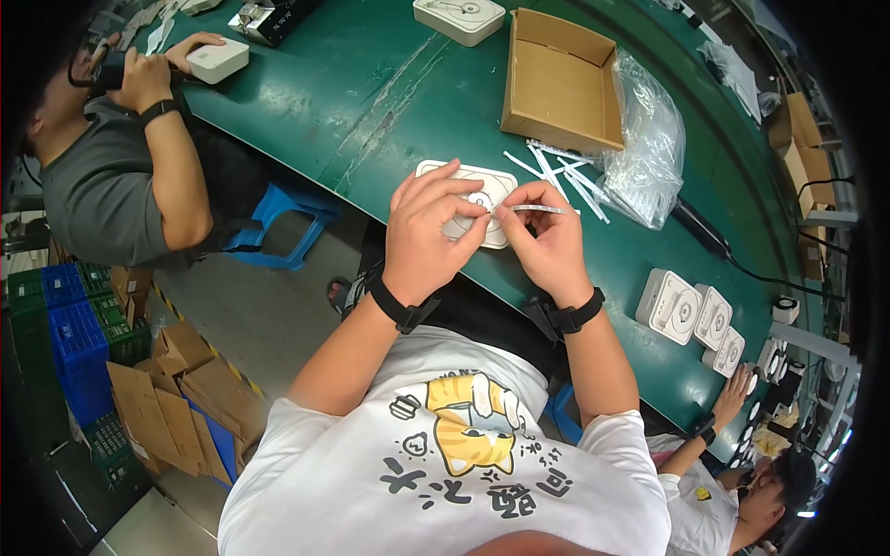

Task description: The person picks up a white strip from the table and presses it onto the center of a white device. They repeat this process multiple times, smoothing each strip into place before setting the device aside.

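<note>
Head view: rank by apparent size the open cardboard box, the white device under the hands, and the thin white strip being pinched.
1. Open cardboard box, clearly largest.
2. White device, smaller, though the left hand hides part of it.
3. Thin white strip, smallest, pinched by the right hand.

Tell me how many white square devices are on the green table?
6: one under the person's hands, one at the top edge, one by a co-worker's hand, three in a row at right. More may be hidden.
</note>
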A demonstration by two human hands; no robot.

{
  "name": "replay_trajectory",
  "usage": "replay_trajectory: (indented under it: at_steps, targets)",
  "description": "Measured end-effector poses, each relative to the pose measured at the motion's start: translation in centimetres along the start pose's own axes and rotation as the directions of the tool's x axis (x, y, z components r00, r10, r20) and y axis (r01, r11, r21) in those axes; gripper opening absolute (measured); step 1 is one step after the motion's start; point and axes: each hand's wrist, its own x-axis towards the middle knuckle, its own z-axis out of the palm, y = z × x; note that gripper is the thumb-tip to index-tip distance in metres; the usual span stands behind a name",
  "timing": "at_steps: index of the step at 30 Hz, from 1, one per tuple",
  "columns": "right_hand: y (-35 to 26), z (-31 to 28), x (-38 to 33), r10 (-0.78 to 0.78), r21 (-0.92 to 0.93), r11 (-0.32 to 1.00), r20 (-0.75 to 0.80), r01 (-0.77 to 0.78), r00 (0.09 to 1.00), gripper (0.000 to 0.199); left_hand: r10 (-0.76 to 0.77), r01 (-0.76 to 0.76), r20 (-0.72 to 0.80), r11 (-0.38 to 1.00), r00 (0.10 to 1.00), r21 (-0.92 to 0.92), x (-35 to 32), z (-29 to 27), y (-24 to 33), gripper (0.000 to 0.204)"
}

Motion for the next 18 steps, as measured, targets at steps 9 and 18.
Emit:
replay_trajectory:
  at_steps: [9,18]
  targets:
    - [0.16,-0.19,0.15,-0.014,0.05,0.999,0.022,0.013,1.0,0.012,0.03,-0.029,-0.055,0.999,0.998,0.034,-0.03,0.79,0.12,0.009]
    - [-0.07,-0.43,0.05,-0.014,-0.062,0.998,0.042,0.017,0.999,0.013,0.038,-0.036,-0.044,0.998,0.998,0.058,-0.26,0.66,0.31,0.011]
